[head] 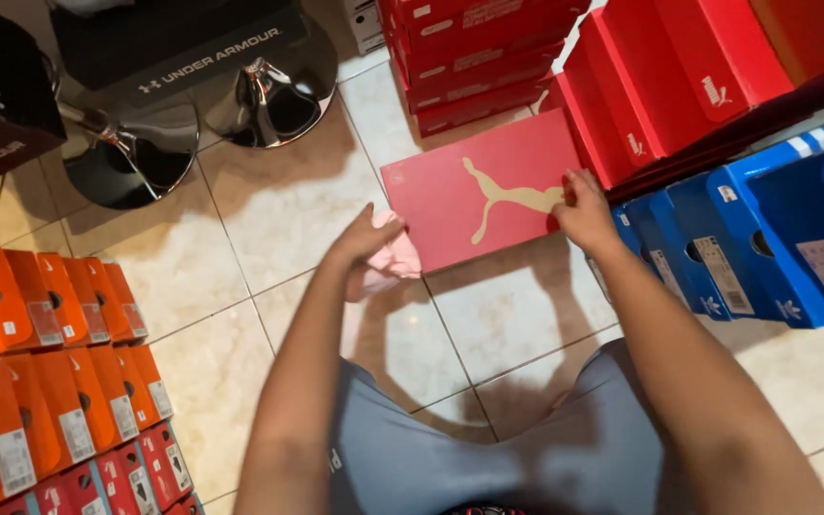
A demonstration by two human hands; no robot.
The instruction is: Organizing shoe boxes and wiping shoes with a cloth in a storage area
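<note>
Red shoebox (pixel 469 205) in both hands — box stacks (pixel 765 229) crowd around

Bare tiled floor (pixel 278 205) lies open in the middle, a lane running from the person's knees up toward the chrome stands (pixel 135 157). The red shoebox (pixel 484 191) lies across this lane, with the left hand (pixel 364 238) and a pink wad of paper (pixel 393 259) at its near left corner and the right hand (pixel 586 212) on its right edge. Orange boxes (pixel 40 362) wall off the left side. Stacked red boxes (pixel 660 86) and blue boxes (pixel 765 238) close the right, touching or just beside the shoebox. Black boxes (pixel 174 38) and the stands block the far end.
</note>
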